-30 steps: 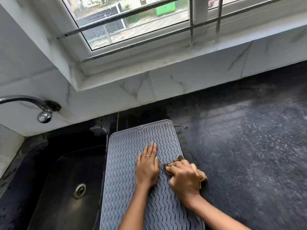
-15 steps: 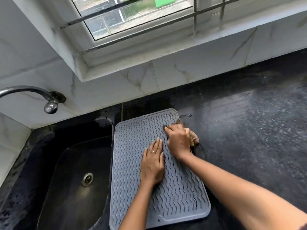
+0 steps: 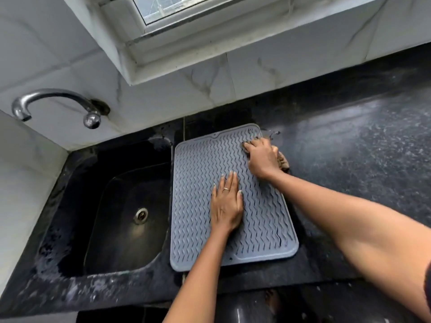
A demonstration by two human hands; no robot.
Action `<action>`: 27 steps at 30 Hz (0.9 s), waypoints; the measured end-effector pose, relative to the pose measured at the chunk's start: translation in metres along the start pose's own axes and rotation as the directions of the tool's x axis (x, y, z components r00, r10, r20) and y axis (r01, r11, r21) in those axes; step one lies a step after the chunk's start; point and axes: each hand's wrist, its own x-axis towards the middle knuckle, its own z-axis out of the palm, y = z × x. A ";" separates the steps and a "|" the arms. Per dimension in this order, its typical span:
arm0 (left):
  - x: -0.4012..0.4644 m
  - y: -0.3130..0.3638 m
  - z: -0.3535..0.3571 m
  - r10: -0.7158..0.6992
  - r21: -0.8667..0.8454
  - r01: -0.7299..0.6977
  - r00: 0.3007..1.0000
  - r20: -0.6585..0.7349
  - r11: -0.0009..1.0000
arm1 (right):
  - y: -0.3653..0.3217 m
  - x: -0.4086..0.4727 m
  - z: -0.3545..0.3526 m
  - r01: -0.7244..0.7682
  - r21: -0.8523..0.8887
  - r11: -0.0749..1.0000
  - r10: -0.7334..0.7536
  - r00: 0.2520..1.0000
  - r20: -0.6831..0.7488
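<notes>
Sink [image 3: 105, 206], black and deep, lies at 9 o'clock of the grey ribbed mat [image 3: 198, 183], its wall almost touching the mat's left edge, with the drain [image 3: 140, 215] low in the basin. At 10 o'clock a curved metal tap [image 3: 53, 99] juts from the tiled wall [image 3: 256, 73], well above the basin and clear of both hands. The wall runs across 12 o'clock, close behind the mat's far edge, under a window [image 3: 168, 8].

From 2 to 4 o'clock the dark speckled countertop [image 3: 361, 159] stretches away as open surface. At 6 o'clock the mat's near edge stops just short of the counter's front edge.

The mat lies flat on the counter, between sink and open surface. The left hand [image 3: 226, 206] rests palm down near its middle, fingers straight and together, pointing to 12 o'clock, a ring on one finger. The right hand [image 3: 261, 157] reaches to the far right corner, about 1 o'clock, arm stretched diagonally over the mat's right edge. Its fingers are curled down over a brown cloth [image 3: 283, 160], pressing it onto the ribs; a fold of cloth sticks out past the mat's right edge.
</notes>
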 end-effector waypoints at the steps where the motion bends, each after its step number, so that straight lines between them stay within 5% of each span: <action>1: -0.005 0.001 0.000 -0.013 -0.006 0.013 1.000 -0.003 1.000 | 0.001 -0.005 0.003 0.008 -0.041 0.999 -0.008 1.000 -0.004; 9: -0.006 0.004 0.001 -0.077 0.053 0.076 0.997 0.011 0.996 | 0.003 -0.115 0.012 -0.015 -0.095 0.995 -0.006 0.976 -0.220; 14: -0.014 0.012 0.003 -0.117 0.063 0.116 0.993 0.013 0.991 | 0.009 -0.097 -0.016 0.068 0.139 0.988 -0.028 0.964 -0.266; 20: -0.056 0.018 0.011 -0.147 0.033 0.148 0.988 -0.035 0.988 | 0.008 -0.068 -0.008 0.122 0.016 0.992 -0.123 0.990 0.073; 27: -0.055 0.020 0.013 -0.181 0.084 0.185 0.982 -0.049 0.979 | 0.009 -0.178 0.004 0.086 -0.011 0.996 -0.087 0.973 -0.212</action>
